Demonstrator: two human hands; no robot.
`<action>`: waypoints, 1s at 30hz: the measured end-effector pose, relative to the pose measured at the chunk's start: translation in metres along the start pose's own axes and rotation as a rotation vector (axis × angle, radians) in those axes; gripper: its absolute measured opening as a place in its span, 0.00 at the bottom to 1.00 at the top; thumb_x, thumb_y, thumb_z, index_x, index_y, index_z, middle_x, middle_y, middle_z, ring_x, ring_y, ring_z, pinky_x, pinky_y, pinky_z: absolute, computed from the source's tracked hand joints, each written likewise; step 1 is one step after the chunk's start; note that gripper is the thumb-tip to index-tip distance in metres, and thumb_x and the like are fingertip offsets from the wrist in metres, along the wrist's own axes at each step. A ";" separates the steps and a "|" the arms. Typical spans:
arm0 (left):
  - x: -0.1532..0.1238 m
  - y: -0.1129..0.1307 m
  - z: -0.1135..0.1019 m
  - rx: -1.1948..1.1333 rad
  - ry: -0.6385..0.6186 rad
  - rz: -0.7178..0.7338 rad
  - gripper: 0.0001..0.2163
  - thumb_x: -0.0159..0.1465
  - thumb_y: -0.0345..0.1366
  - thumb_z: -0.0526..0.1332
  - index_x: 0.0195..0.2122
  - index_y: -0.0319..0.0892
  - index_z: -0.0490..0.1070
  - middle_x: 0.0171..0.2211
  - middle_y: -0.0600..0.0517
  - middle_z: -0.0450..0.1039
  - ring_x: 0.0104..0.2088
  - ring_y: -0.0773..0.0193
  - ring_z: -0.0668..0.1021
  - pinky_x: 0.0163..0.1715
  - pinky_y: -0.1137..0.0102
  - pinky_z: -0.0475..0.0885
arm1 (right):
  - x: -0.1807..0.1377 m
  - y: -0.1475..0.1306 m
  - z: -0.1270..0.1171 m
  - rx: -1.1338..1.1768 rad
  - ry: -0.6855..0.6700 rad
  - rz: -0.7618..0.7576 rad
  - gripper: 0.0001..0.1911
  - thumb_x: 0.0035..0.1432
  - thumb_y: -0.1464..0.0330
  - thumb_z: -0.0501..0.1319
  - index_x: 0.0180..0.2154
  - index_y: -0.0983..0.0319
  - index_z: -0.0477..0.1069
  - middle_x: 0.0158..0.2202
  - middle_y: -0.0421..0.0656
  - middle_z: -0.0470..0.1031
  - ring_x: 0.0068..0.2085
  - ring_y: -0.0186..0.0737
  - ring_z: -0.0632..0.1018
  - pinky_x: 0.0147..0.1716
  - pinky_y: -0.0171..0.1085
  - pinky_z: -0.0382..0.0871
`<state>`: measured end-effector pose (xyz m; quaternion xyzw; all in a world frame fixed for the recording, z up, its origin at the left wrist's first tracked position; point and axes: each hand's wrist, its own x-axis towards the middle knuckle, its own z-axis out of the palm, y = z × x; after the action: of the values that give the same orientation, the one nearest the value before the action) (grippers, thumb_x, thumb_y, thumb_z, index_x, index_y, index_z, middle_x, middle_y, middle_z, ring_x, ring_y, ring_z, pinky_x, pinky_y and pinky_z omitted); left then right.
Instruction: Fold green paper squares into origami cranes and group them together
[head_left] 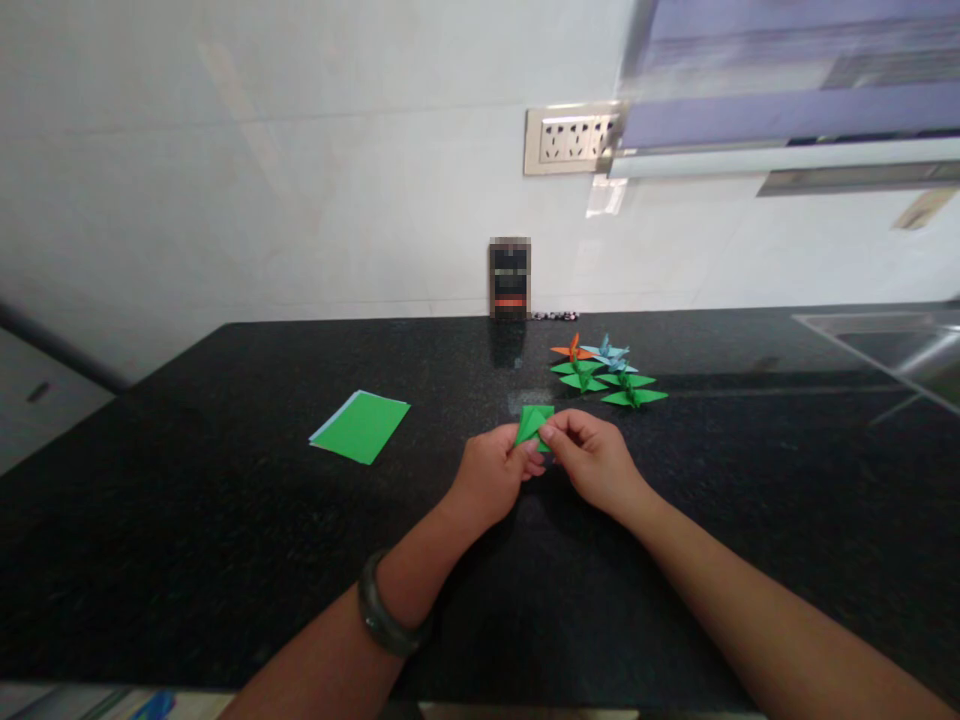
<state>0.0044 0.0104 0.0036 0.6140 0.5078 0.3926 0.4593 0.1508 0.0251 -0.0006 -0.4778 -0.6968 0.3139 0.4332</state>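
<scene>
A small folded green paper piece (534,422) is pinched between both hands above the black counter (225,520). My left hand (491,475) grips its lower left side with closed fingers; a dark bangle sits on that wrist. My right hand (592,460) pinches its right edge with thumb and forefinger. Just beyond the hands lies a cluster of finished paper cranes (607,375), green ones with an orange and a light blue one behind.
A stack of green paper sheets (362,426) lies to the left. A small dark object (510,278) stands against the white wall. A wall socket (574,140) is above, a sink (900,350) at the right, and a shelf or hood overhead.
</scene>
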 end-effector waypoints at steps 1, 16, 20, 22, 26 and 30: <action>0.000 0.001 0.000 -0.016 -0.004 -0.014 0.08 0.59 0.36 0.55 0.30 0.38 0.71 0.25 0.49 0.75 0.26 0.63 0.78 0.25 0.71 0.72 | 0.000 0.000 0.000 0.010 -0.001 0.006 0.12 0.55 0.63 0.55 0.24 0.63 0.68 0.21 0.40 0.68 0.24 0.34 0.68 0.24 0.33 0.62; 0.001 0.009 -0.004 -0.324 -0.109 -0.230 0.08 0.58 0.35 0.59 0.25 0.36 0.69 0.20 0.51 0.73 0.20 0.69 0.76 0.21 0.75 0.69 | -0.005 0.003 0.002 0.007 -0.015 0.038 0.11 0.57 0.62 0.55 0.26 0.61 0.65 0.18 0.38 0.67 0.19 0.32 0.68 0.19 0.31 0.60; 0.002 0.009 -0.003 -0.289 -0.098 -0.226 0.06 0.56 0.33 0.60 0.25 0.36 0.69 0.20 0.51 0.73 0.21 0.68 0.76 0.22 0.75 0.70 | -0.004 0.003 0.002 0.005 -0.007 0.065 0.11 0.56 0.61 0.55 0.26 0.61 0.64 0.17 0.37 0.67 0.18 0.32 0.67 0.18 0.31 0.60; 0.002 0.009 -0.002 -0.258 -0.092 -0.224 0.06 0.57 0.32 0.60 0.24 0.36 0.68 0.20 0.51 0.73 0.21 0.68 0.76 0.22 0.75 0.70 | -0.005 0.002 0.003 0.012 -0.010 0.080 0.11 0.56 0.61 0.55 0.26 0.61 0.64 0.16 0.37 0.66 0.18 0.32 0.67 0.18 0.31 0.59; 0.002 0.010 -0.003 -0.216 -0.088 -0.211 0.06 0.57 0.31 0.59 0.24 0.36 0.68 0.19 0.52 0.72 0.19 0.69 0.75 0.21 0.75 0.69 | -0.004 0.002 0.004 0.051 -0.032 0.103 0.11 0.56 0.62 0.54 0.26 0.61 0.64 0.17 0.37 0.66 0.18 0.31 0.66 0.18 0.31 0.59; 0.001 0.011 -0.005 -0.260 -0.103 -0.239 0.07 0.57 0.31 0.57 0.23 0.36 0.67 0.18 0.52 0.71 0.18 0.70 0.74 0.18 0.76 0.67 | 0.000 0.003 0.000 0.111 -0.035 0.060 0.09 0.54 0.62 0.57 0.29 0.61 0.65 0.18 0.35 0.63 0.20 0.30 0.65 0.19 0.31 0.59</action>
<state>0.0024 0.0119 0.0160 0.5042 0.4977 0.3656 0.6037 0.1518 0.0256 -0.0032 -0.4681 -0.6713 0.3729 0.4373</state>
